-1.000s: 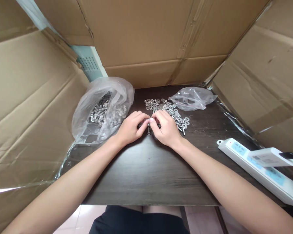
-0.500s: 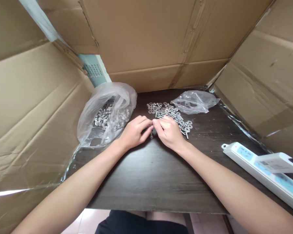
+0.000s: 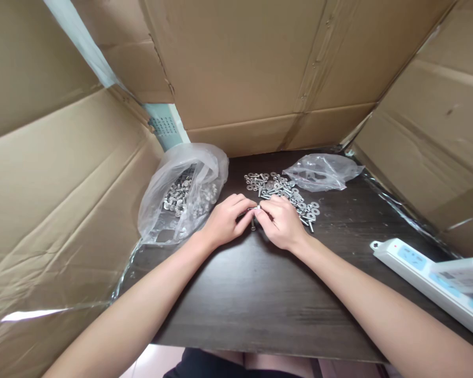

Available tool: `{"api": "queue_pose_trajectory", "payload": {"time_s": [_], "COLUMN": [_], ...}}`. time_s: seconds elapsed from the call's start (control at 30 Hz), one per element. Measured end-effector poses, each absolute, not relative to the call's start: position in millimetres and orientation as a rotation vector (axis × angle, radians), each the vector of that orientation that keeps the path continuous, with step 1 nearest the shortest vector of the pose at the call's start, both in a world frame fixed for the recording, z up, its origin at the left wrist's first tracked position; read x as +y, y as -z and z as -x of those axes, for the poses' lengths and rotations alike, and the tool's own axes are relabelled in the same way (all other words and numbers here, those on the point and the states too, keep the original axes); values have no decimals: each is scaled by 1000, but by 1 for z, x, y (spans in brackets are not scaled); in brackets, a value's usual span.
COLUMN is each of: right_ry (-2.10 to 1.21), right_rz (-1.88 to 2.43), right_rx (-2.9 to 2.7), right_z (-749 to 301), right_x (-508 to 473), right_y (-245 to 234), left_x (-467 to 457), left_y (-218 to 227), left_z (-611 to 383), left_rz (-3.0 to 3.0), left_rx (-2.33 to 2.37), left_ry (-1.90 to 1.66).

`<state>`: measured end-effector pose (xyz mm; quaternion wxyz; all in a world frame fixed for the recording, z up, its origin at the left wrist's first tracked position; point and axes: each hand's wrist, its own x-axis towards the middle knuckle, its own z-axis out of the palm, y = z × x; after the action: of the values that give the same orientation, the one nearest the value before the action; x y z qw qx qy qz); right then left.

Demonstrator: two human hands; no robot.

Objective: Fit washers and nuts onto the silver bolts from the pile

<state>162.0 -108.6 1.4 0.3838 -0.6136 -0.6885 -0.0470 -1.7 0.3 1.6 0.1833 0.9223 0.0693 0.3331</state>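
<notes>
My left hand point(image 3: 232, 219) and my right hand point(image 3: 280, 220) meet over the middle of the dark table, fingertips almost touching. Between the left thumb and forefinger is a thin metal bolt point(image 3: 252, 208), mostly covered by the fingers. The right thumb and forefinger pinch a small shiny metal piece point(image 3: 258, 208) at the bolt's end; its exact kind is too small to tell. Just below the fingertips another bolt point(image 3: 253, 226) shows, partly hidden. Behind my right hand spreads a pile of loose bolts, nuts and washers point(image 3: 276, 185).
At left stands an open clear plastic bag point(image 3: 152, 220) with many metal fasteners inside. A flattened clear bag point(image 3: 325, 170) lies at the back right. A white power strip point(image 3: 408, 273) with a plugged-in adapter lies on the right. Cardboard walls point(image 3: 252, 63) enclose the table.
The whole view has shifted slightly, so everything sits a little lower and farther right. My fingertips have parted slightly, and the small shiny piece between them now shows.
</notes>
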Motion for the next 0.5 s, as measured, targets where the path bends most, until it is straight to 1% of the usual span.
{"api": "queue_pose_trajectory", "payload": {"time_s": [0.33, 0.5], "right_ry": [154, 137], "right_rz": [1527, 1490], "right_rx": [-1666, -1732], "right_z": [-161, -161], "right_x": [-106, -110], "right_y": [-3, -7], "left_x": [-3, -2], "left_y": [-4, -3], "left_z": [1, 3], "left_rz": [-2648, -2634], "left_rx": [141, 194], "left_ry": [-913, -869]}}
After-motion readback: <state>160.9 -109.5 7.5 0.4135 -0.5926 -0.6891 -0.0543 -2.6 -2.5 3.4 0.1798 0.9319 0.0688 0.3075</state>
